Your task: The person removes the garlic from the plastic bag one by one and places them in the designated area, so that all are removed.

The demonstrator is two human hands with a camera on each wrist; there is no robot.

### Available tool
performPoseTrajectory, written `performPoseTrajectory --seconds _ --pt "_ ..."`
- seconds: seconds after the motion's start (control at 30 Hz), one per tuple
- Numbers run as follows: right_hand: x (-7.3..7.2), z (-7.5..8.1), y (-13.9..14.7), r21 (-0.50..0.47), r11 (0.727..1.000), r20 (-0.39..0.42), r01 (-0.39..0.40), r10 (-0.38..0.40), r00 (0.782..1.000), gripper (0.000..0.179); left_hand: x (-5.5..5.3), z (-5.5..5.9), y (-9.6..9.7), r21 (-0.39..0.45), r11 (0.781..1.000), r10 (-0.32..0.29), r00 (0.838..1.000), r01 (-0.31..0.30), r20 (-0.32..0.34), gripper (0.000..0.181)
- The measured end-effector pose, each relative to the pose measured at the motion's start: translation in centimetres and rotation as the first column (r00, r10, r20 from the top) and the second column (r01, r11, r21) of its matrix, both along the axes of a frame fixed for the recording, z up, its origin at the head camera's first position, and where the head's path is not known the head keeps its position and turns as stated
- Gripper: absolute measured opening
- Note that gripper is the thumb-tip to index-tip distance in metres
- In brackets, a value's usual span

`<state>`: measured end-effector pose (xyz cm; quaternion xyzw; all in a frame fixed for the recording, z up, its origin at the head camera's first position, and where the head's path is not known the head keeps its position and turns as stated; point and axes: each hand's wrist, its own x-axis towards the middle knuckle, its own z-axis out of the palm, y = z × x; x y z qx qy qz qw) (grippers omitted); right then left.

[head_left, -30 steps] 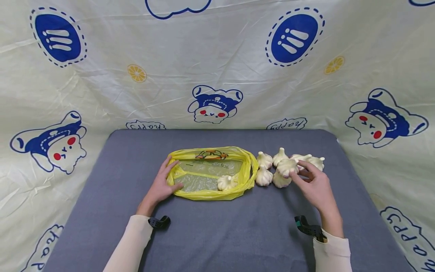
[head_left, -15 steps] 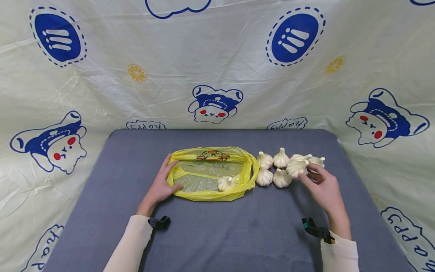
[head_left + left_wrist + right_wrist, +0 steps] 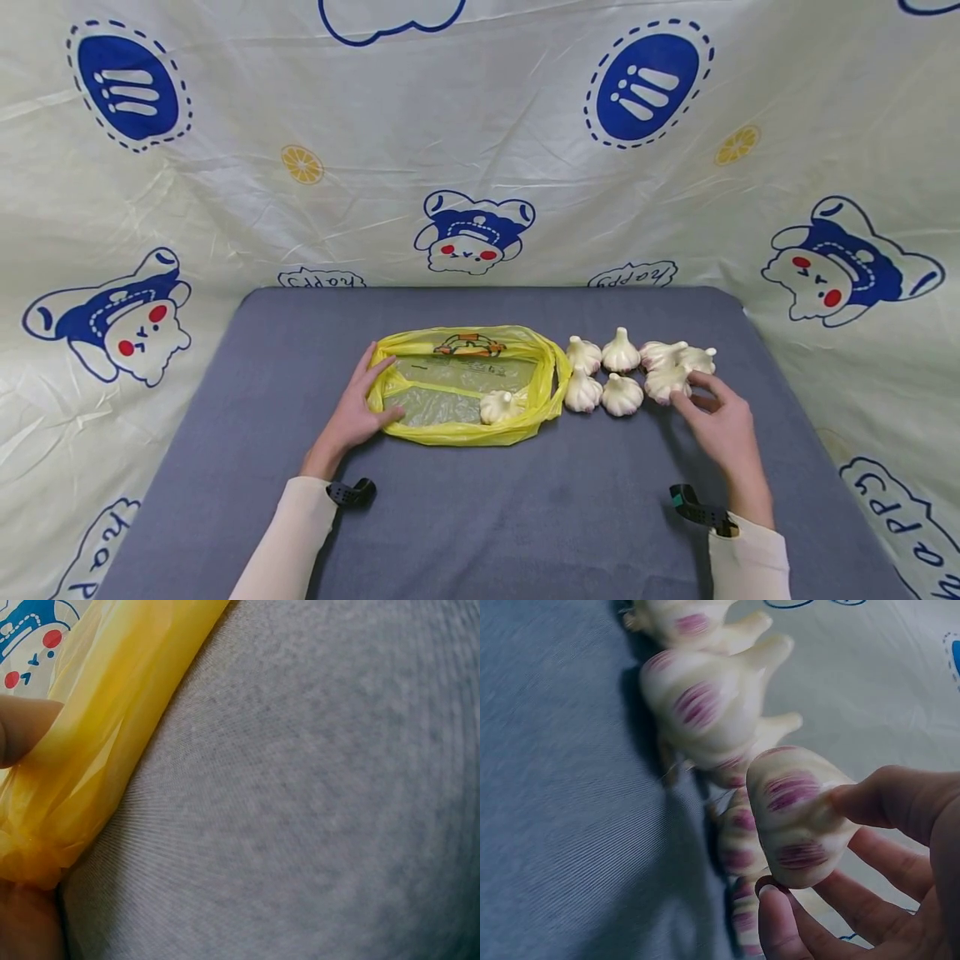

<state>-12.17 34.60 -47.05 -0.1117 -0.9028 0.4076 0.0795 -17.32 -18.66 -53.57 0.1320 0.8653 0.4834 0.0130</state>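
A yellow plastic bag (image 3: pixel 465 431) lies with its mouth spread wide in the head view. One garlic bulb (image 3: pixel 498 407) sits inside, near its right end. My left hand (image 3: pixel 358 406) grips the bag's left rim, thumb and index finger reaching over the edge; the left wrist view shows the yellow film (image 3: pixel 112 712) with part of the hand behind it. To the right, my right hand (image 3: pixel 718 421) pinches a garlic bulb (image 3: pixel 799 817) with purple streaks between thumb and fingers. In the head view this bulb is in front of two others at the right end of the cluster.
Several garlic bulbs (image 3: pixel 622 395) stand in two short rows just right of the bag. Two more bulbs (image 3: pixel 696 360) are at the far right. A grey cloth (image 3: pixel 510 517) covers the table, and a printed curtain (image 3: pixel 360 167) hangs behind it.
My right hand has moved right with its garlic bulb, from over the middle bulbs to the two at the right end, and slightly lower. The left hand and bag have stayed put.
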Motion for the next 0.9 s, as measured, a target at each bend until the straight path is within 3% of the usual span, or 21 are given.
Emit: performPoseTrajectory --seconds 0.37,0.9 --pt "-0.2 -2.4 0.6 -0.002 0.999 0.024 0.040 -0.040 0.999 0.049 0.2 0.2 0.1 0.006 1.000 -0.003 1.000 0.003 0.002 0.083" --pt "-0.5 -3.4 0.1 -0.037 0.997 -0.021 0.073 -0.074 0.997 0.044 0.2 0.3 0.1 0.012 1.000 -0.004 1.000 0.004 -0.016 0.079"
